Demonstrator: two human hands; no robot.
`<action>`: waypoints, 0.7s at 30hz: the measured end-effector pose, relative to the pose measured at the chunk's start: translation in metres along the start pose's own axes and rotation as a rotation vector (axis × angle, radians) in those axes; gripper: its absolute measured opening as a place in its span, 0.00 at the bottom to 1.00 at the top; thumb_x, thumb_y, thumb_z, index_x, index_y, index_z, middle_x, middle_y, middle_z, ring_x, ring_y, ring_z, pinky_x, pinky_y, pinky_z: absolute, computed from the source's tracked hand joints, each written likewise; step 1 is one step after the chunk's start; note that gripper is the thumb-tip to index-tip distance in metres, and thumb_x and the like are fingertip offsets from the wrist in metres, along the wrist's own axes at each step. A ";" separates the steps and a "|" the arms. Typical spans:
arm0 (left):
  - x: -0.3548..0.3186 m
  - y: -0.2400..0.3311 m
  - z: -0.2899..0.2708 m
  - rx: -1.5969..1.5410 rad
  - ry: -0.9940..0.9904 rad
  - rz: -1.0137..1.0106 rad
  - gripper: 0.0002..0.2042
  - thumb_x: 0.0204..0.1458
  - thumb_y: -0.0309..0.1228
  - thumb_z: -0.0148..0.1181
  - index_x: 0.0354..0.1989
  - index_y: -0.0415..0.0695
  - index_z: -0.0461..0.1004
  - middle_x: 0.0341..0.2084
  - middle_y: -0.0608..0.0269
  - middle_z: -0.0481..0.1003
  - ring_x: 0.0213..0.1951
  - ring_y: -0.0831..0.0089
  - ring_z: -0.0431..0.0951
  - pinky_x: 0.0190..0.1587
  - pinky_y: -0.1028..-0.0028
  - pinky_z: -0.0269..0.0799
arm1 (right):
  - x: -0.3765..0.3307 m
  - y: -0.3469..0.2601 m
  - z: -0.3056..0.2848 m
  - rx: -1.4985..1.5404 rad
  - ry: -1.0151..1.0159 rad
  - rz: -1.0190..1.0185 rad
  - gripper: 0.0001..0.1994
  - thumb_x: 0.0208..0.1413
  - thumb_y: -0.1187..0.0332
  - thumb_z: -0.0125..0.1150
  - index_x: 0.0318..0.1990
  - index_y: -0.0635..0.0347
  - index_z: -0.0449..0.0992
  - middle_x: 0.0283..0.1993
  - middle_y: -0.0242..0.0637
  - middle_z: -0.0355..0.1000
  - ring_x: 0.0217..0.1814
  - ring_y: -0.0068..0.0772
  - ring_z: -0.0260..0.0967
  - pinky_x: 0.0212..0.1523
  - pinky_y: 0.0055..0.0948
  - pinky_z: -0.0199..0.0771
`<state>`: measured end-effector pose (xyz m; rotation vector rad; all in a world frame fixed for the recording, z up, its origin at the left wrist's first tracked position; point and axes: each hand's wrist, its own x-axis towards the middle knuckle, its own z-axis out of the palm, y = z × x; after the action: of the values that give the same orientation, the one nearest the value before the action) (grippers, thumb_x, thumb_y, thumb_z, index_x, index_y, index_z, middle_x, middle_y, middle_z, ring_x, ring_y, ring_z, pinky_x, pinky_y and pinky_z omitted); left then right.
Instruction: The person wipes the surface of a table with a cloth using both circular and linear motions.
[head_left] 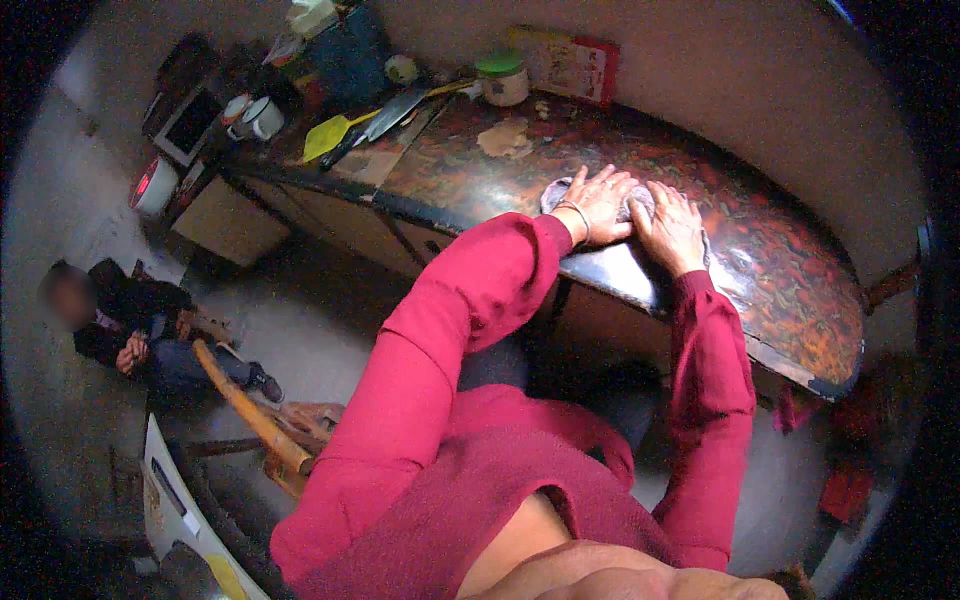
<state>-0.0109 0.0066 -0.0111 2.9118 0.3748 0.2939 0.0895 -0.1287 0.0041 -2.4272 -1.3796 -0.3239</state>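
Note:
A crumpled, pale greyish-purple cloth (640, 203) lies on the dark, red-and-brown patterned table top (780, 240). My left hand (600, 207) rests flat on the cloth, fingers stretched forward, with a thin bracelet at the wrist. Beside it, my right hand (674, 230) also presses down on the cloth, its fingers extended and its thumb toward the left hand. Parts of the cloth show at the outer side of each hand and between them; the rest is hidden under the palms.
A green-lidded jar (502, 79) stands at the back by a red-edged board (570, 65). To the left are a yellow fly-swatter-like paddle (328, 137), a broad blade (396, 113) and a white enamel mug (261, 119). A person (150, 335) sits at far left, near a wooden chair (250, 410).

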 end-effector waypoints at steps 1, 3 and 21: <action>-0.005 0.000 -0.001 -0.013 0.003 0.005 0.38 0.45 0.52 0.54 0.65 0.47 0.54 0.66 0.59 0.53 0.69 0.58 0.47 0.66 0.45 0.40 | -0.003 -0.001 -0.001 -0.016 0.005 -0.027 0.29 0.56 0.45 0.45 0.59 0.55 0.66 0.62 0.42 0.63 0.67 0.44 0.56 0.67 0.49 0.48; -0.013 0.003 -0.001 0.057 0.012 0.052 0.38 0.44 0.52 0.54 0.64 0.47 0.56 0.65 0.58 0.55 0.68 0.57 0.49 0.65 0.45 0.43 | -0.014 -0.008 -0.012 -0.010 -0.013 -0.079 0.28 0.56 0.48 0.47 0.60 0.54 0.64 0.62 0.43 0.63 0.66 0.44 0.57 0.66 0.47 0.49; 0.024 -0.013 0.017 -0.084 0.076 -0.002 0.36 0.42 0.55 0.57 0.58 0.46 0.63 0.60 0.54 0.62 0.67 0.51 0.51 0.62 0.35 0.41 | 0.034 0.030 0.036 -0.068 -0.054 -0.065 0.27 0.60 0.46 0.43 0.60 0.53 0.64 0.63 0.41 0.62 0.67 0.44 0.56 0.64 0.46 0.53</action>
<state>0.0125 0.0221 -0.0264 2.8242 0.3676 0.4113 0.1334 -0.1018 -0.0224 -2.4665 -1.4963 -0.3283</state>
